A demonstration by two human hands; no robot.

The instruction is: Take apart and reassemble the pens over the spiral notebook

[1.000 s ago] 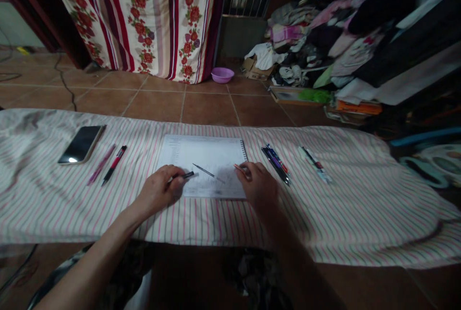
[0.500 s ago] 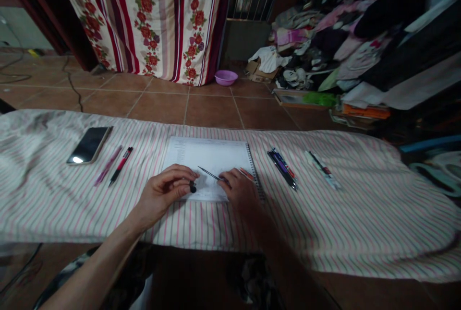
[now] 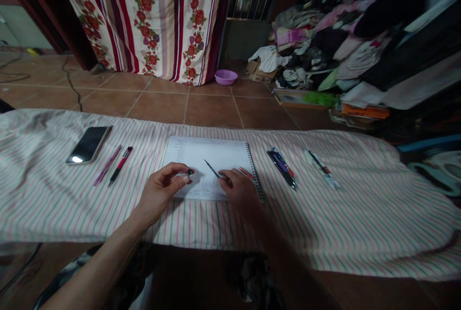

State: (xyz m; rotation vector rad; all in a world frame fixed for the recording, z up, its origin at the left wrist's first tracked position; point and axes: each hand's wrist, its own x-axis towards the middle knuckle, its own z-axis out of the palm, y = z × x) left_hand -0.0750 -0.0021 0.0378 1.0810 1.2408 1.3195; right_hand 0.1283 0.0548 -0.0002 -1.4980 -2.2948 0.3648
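Note:
A spiral notebook lies on the striped cloth, its coil on the right. Above its left half, my left hand pinches a small black piece between thumb and fingertips; it looks like a pen part, but I cannot make out which. My right hand, over the lower right of the page, is closed on a thin dark pen refill whose tip points up and left. A reddish, slim thing shows behind the right hand's knuckles; whether that hand holds it too is hidden.
To the left lie a phone, a pink pen and a red and black pen. Several dark pens are grouped right of the notebook, with a light-coloured pen farther right. A purple basin stands on the tiled floor.
My left fingers have turned, bringing the black piece up to the fingertips. The refill in my right hand has shifted a little right and tilts more steeply.

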